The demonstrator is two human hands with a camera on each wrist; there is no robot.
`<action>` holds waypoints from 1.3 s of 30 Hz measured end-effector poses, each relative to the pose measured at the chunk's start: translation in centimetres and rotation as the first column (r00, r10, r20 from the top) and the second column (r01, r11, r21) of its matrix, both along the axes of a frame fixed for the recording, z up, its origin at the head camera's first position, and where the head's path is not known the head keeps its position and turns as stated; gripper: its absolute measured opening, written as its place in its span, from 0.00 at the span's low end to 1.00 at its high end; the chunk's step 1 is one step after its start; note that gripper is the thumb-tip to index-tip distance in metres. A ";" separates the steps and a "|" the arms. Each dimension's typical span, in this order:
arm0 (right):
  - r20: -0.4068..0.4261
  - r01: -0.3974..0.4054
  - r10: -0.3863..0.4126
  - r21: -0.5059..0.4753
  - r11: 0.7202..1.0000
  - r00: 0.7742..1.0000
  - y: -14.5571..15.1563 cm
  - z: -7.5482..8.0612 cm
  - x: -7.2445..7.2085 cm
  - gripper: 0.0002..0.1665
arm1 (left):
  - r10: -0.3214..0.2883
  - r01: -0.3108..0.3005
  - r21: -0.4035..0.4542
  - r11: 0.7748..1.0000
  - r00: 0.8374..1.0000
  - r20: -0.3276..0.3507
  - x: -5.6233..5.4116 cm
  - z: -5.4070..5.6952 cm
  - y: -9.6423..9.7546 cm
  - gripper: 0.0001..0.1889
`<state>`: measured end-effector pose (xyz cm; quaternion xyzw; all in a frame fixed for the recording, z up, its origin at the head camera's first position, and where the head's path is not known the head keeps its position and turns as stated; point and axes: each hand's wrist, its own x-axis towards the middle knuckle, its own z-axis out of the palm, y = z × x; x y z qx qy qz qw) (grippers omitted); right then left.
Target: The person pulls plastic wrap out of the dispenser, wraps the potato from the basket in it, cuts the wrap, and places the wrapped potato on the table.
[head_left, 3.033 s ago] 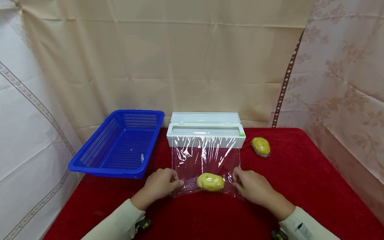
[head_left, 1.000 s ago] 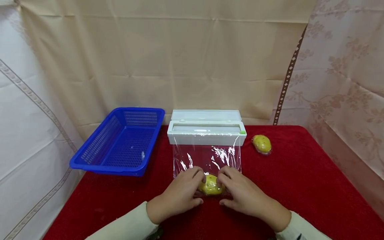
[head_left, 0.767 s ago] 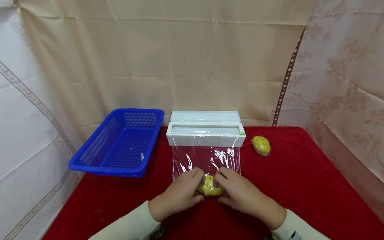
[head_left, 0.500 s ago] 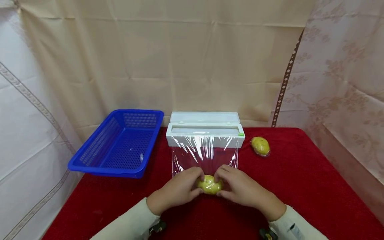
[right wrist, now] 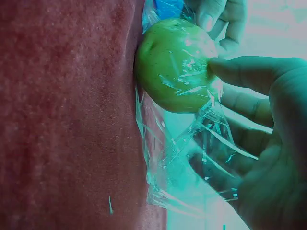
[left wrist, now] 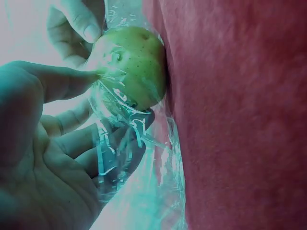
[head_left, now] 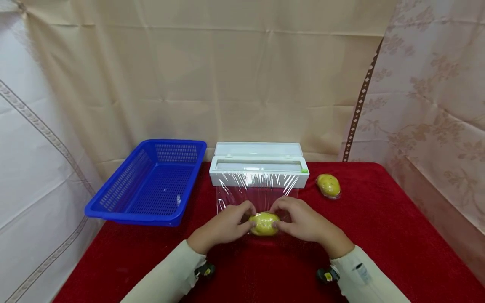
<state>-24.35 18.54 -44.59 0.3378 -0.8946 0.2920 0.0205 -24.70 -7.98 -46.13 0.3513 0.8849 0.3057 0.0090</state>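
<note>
Moved slightly farther off, our speckled yellow potato (head_left: 264,224) gleams under wrinkled clear film (head_left: 257,194). Loosely curled, our left hand (head_left: 229,223) and right hand (head_left: 303,219) grip its ends.

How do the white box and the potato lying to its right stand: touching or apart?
Apart. The head view shows a strip of red cloth between the right end of the white box and that potato.
</note>
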 end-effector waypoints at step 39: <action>-0.061 0.225 -0.217 0.189 0.956 0.974 -0.8 -1.7 -1.0 0.30 | 0.163 -0.194 -0.240 0.951 0.976 -0.145 -1.8 -0.4 0.8 0.29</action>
